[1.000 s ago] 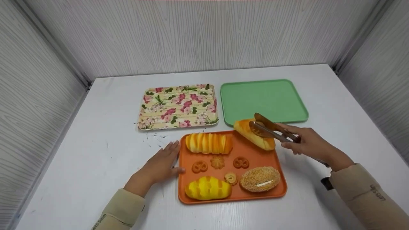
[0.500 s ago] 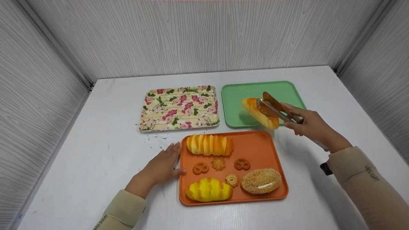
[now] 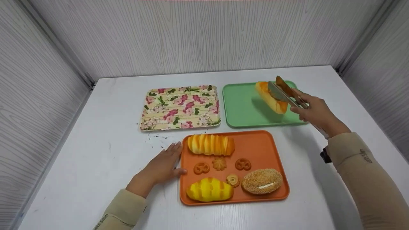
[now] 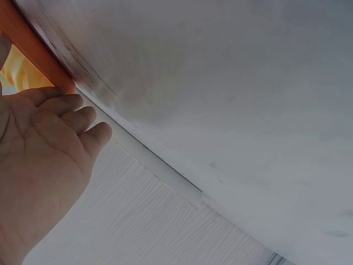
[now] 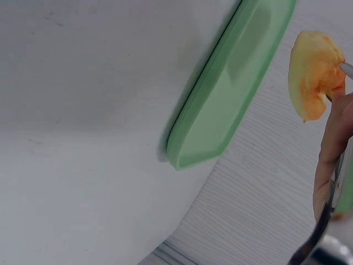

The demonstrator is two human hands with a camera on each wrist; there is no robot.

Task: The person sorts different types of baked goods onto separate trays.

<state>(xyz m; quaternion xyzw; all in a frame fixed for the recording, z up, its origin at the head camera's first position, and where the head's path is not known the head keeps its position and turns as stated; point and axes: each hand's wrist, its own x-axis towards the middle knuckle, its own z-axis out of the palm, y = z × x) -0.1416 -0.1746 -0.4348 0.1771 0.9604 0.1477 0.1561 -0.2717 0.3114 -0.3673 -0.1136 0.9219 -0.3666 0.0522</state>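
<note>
In the head view, the right hand [image 3: 318, 111] grips metal tongs [image 3: 281, 92] that pinch a long bread roll [image 3: 271, 100] above the right half of the green tray [image 3: 239, 108], where a shadow falls. The left hand [image 3: 159, 164], fingers straight, lies along the left edge of the orange tray [image 3: 255, 143], back uppermost.

The left wrist view instead shows that hand's palm, fingertips by a corner of the orange tray.

The right wrist view shows one end of the roll, well apart from the green tray's near corner; here the right hand is partly cut off.
</note>
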